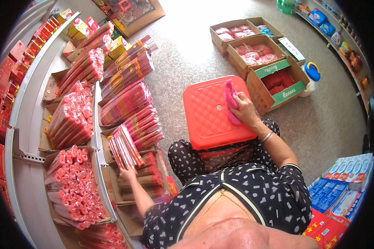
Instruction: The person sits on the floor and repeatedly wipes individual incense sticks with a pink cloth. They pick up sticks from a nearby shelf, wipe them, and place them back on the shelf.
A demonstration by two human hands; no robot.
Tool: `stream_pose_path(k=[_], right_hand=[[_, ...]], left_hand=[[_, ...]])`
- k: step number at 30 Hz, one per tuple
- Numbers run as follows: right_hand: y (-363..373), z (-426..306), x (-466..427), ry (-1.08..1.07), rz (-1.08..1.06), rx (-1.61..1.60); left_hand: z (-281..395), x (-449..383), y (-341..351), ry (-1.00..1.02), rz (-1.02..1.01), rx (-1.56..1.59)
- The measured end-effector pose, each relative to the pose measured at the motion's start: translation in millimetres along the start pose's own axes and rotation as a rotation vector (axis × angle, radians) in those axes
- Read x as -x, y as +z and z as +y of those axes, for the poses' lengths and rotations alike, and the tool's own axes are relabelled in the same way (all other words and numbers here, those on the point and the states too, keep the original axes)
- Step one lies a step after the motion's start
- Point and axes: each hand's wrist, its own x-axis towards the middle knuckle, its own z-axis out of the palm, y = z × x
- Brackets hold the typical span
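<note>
My right hand (246,109) grips a folded pink cloth (229,99) and rests it on the right part of a red plastic lid (205,124). The lid has a quilted pattern and a small round mark near its middle; it tops a stool-like box between my knees. At the shelf on the left, my left hand (127,175) holds the lower end of a clear-wrapped bundle of red and white sticks (124,148). That bundle lies tilted over a carton of thin brown incense sticks (143,179). Part of the left fingers is hidden under the bundle.
Tiered shelving (29,174) on the left carries cartons of red wrapped bundles (74,183). Open cardboard boxes (251,70) of red packages stand on the floor beyond the lid, beside a blue-lidded tub (311,73). Boxed goods (330,190) are stacked at the lower right.
</note>
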Motion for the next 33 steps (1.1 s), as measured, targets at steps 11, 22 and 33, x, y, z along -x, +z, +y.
stream_pose_path(k=[11,22,33], right_hand=[[-4,1,-1,-0.002,-0.001,-0.065],[-8,5,4,0.013,0.017,-0.165],[-5,10,8,0.009,0.032,-0.172]], left_hand=[[-20,143,-328,0.526,1.174,-0.145],[-72,122,-343,0.174,0.728,-0.096],[-107,69,-367,-0.053,0.662,0.277]])
